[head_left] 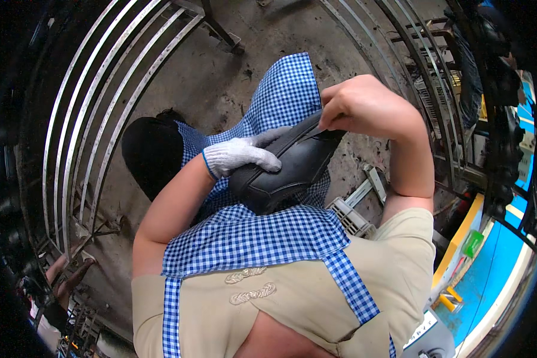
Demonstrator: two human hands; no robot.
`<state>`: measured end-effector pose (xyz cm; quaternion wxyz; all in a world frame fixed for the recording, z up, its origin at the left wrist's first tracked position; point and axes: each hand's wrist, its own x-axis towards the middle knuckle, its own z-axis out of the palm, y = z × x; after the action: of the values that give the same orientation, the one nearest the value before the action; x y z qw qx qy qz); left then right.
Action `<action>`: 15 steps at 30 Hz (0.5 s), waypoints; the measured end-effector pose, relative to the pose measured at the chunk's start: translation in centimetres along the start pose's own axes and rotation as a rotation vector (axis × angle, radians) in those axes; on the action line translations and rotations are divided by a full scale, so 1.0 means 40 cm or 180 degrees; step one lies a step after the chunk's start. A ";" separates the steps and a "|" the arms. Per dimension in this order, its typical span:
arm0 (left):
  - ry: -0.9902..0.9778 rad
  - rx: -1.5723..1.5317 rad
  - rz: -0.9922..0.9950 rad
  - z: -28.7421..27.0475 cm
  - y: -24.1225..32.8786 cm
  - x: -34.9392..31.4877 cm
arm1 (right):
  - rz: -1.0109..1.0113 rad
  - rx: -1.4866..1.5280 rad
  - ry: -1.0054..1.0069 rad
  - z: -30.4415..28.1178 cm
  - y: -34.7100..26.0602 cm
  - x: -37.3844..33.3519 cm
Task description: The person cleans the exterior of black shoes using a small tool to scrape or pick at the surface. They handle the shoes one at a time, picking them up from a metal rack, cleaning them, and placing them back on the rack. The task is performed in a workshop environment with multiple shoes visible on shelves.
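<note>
A black shoe (307, 160) with a smooth leather-like surface is held tilted above my lap. My left hand (241, 156), in a white knitted glove with a blue cuff edge, grips its lower left end, thumb across the upper. Bare, my right hand (367, 108) is closed in a pinch at the shoe's upper right end, by the rim of its opening. Whether something small sits between those right fingertips I cannot tell. Under the shoe, a blue-and-white checked apron (289, 83) covers my lap.
Metal rail racks curve along the left (95, 113) and the upper right (394, 53). Beside my right arm is a pale plastic crate (349, 218). A blue-topped bench (480, 286) with a green item (473, 243) stands far right. Another person's arm (56, 268) shows at lower left.
</note>
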<state>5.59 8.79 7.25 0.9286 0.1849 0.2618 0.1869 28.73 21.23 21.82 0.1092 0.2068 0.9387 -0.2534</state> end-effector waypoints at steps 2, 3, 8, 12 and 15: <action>-0.0011 0.0032 0.0053 -0.004 -0.003 0.002 | -0.0054 0.0119 0.0058 0.008 -0.004 0.011; -0.0017 0.0049 0.0079 -0.007 -0.003 0.003 | -0.0081 0.0179 0.0087 0.011 -0.005 0.014; -0.0002 0.0068 0.0064 -0.003 0.000 0.001 | 0.0107 0.0032 0.0014 0.002 0.001 -0.010; 0.0014 0.0052 0.0013 -0.013 -0.002 0.002 | 0.0179 0.0130 -0.0107 0.014 -0.011 0.013; -0.0008 0.0031 0.0110 -0.006 -0.004 -0.002 | 0.0155 -0.0013 0.0010 -0.001 -0.010 -0.011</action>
<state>5.46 8.67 7.03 0.9247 0.1942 0.2583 0.2014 28.95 20.80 22.17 0.1143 0.2298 0.9340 -0.2484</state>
